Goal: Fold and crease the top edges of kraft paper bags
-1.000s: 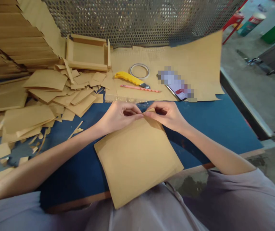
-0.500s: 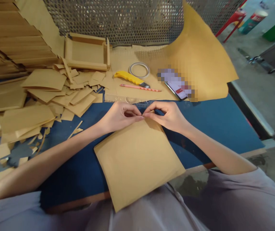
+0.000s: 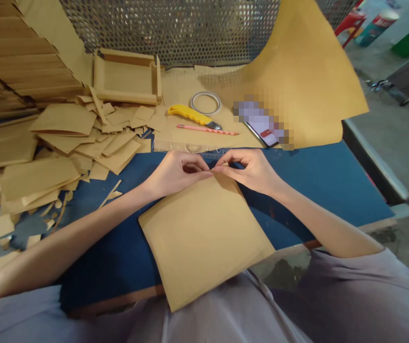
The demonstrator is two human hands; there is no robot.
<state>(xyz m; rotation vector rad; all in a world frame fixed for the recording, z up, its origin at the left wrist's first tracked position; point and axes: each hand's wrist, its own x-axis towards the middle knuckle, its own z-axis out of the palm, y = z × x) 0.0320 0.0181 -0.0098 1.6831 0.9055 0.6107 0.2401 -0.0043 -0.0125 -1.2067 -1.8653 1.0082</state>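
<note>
A square piece of brown kraft paper [image 3: 204,233] lies at a slant over the front edge of the blue table, its near corner resting against my clothing. My left hand [image 3: 181,174] pinches the paper's far edge between thumb and fingers. Close beside it, my right hand [image 3: 249,169] pinches the same edge, the fingertips of both hands almost meeting. The fingers partly hide the edge they grip. Just beyond my hands lies a clear plastic ruler [image 3: 176,145].
Behind the ruler are a pink pencil [image 3: 208,130], a yellow utility knife [image 3: 190,114], a tape roll [image 3: 206,102] and a phone [image 3: 261,126]. Paper scraps [image 3: 57,152] heap at left, near a folded paper tray [image 3: 127,76]. A large curled paper sheet [image 3: 308,71] rises at back right.
Both hands keep their pinch on the paper's far edge, with only slight finger movement. The large curled sheet has swung a little to the right, and the view has shifted slightly.
</note>
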